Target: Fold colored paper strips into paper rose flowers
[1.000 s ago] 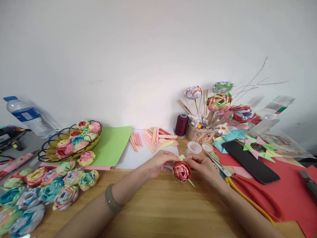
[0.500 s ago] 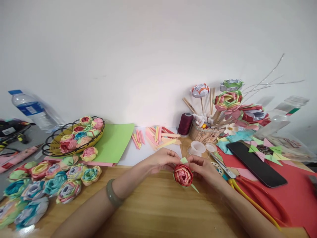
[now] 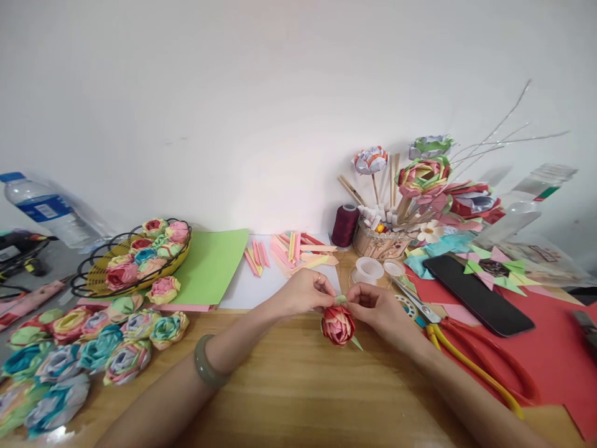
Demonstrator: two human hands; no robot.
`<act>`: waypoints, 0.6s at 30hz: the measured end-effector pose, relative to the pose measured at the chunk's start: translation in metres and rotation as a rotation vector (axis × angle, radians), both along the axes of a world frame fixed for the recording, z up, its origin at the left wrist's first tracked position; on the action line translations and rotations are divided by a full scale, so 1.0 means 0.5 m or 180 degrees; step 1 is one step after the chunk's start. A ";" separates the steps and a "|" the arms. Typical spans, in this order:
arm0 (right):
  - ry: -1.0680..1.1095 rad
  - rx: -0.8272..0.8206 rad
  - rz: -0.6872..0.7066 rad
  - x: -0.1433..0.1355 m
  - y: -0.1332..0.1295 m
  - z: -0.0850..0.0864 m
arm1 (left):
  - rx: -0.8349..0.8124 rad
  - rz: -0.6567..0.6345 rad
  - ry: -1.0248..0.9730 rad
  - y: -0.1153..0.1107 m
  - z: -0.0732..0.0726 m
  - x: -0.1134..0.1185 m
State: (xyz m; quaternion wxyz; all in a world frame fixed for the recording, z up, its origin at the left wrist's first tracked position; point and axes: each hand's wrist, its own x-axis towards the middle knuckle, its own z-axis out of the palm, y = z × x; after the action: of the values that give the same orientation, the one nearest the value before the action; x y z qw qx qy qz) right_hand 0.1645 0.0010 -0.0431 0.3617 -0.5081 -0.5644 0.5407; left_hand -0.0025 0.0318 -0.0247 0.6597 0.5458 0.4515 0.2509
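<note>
Both hands meet over the wooden worktop (image 3: 298,386), pinching a red paper rose (image 3: 338,324) between them. The left hand (image 3: 305,291) grips it from ten o'clock, the right hand (image 3: 380,309) from two o'clock, fingers closed on a green leaf tab at its top. Scissors (image 3: 471,354) lie at three o'clock, finished paper flowers (image 3: 93,348) at nine.

Bright, even light; edges bowed, blurred.

Bare wooden table (image 3: 298,386) before hands
</note>
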 end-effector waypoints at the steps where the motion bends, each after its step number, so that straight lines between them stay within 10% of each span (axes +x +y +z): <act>1: -0.0028 0.0068 -0.0006 0.001 0.000 -0.002 | -0.0009 -0.0050 0.0009 0.001 0.003 -0.003; 18: -0.1076 0.1937 -0.0197 0.019 -0.010 -0.004 | 0.1178 0.0283 0.0250 -0.016 0.001 0.002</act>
State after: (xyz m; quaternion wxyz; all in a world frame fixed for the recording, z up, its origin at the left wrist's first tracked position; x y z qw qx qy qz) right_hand 0.1742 -0.0042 -0.0453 0.4143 -0.4763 -0.7360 0.2447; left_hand -0.0016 0.0237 -0.0242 0.5182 0.6467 0.4468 0.3371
